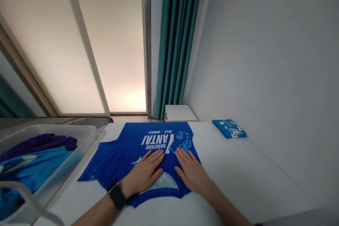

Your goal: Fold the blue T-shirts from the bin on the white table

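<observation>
A dark blue T-shirt (127,159) lies spread on the white table (219,169), its neckline towards me and its white "YANTAI MARATHON" print upside down from here. One sleeve sticks out to the left; the right side looks folded in. My left hand (145,173), with a black watch on the wrist, rests flat on the shirt just below the print, fingers stretched out. My right hand (191,171) lies flat on the shirt's right side, fingers slightly spread over the edge of a light blue graphic. Neither hand grips the cloth.
A folded blue garment (229,129) lies at the table's far right by the wall. To the left, a clear plastic bin (87,137) holds purple and bright blue clothes. A blurred pale curved bar (31,201) crosses the lower left. Behind stand a white cabinet (180,113) and a teal curtain (178,42).
</observation>
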A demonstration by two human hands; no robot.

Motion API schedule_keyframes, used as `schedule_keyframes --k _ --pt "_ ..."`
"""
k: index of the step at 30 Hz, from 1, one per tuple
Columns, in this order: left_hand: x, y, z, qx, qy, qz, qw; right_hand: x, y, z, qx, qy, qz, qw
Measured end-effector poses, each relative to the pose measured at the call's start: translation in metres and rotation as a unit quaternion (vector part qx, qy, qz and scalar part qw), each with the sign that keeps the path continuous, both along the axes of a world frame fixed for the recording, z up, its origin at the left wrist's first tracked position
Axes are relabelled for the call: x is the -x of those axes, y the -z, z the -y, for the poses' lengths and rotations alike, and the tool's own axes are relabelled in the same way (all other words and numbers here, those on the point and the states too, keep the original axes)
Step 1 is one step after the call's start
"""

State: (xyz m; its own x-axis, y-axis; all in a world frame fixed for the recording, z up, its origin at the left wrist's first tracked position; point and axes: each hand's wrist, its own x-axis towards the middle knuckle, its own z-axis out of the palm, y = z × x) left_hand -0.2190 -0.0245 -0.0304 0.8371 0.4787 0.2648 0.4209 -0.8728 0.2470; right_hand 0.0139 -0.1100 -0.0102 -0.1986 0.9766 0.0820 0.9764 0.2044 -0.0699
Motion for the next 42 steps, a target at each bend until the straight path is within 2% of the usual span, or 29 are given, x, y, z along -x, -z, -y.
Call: schedule_keyframes --k 5,8,11,16,21,25,30,34,38,42 --pt "-0.022 -0.015 -0.001 -0.020 0.031 0.000 0.999 -0.025 -0.005 0.018 -0.010 -0.006 -0.010 1.000" --pt "-0.039 -0.018 -0.003 -0.023 0.040 -0.026 0.999 -0.039 -0.005 0.029 0.004 -0.006 -0.031 1.000" --pt "-0.048 -0.013 -0.006 -0.021 0.036 -0.041 0.998 -0.050 -0.004 0.039 0.025 -0.006 -0.052 0.998" --pt "-0.047 -0.002 -0.009 -0.008 0.041 -0.035 0.999 -0.059 -0.001 0.053 0.039 -0.018 -0.043 0.998" --pt "-0.046 0.004 -0.011 -0.015 0.046 0.001 0.999 -0.062 0.000 0.056 0.039 -0.035 -0.028 0.998" --pt "-0.046 0.005 -0.010 -0.024 0.045 -0.003 0.999 -0.062 -0.008 0.051 0.064 -0.014 -0.061 0.996" --pt "-0.046 0.005 -0.010 -0.029 0.044 -0.005 0.999 -0.058 -0.017 0.020 0.024 0.011 -0.123 0.992" --pt "-0.046 0.005 -0.010 -0.026 0.043 -0.009 0.999 -0.050 -0.014 -0.028 -0.038 0.016 -0.060 0.997" --pt "-0.046 0.005 -0.010 -0.025 0.042 -0.007 0.999 -0.038 -0.006 -0.074 -0.029 0.027 -0.017 0.999" --pt "-0.045 0.005 -0.009 -0.022 0.042 -0.008 0.999 -0.029 0.002 -0.098 -0.040 0.077 0.009 0.996"
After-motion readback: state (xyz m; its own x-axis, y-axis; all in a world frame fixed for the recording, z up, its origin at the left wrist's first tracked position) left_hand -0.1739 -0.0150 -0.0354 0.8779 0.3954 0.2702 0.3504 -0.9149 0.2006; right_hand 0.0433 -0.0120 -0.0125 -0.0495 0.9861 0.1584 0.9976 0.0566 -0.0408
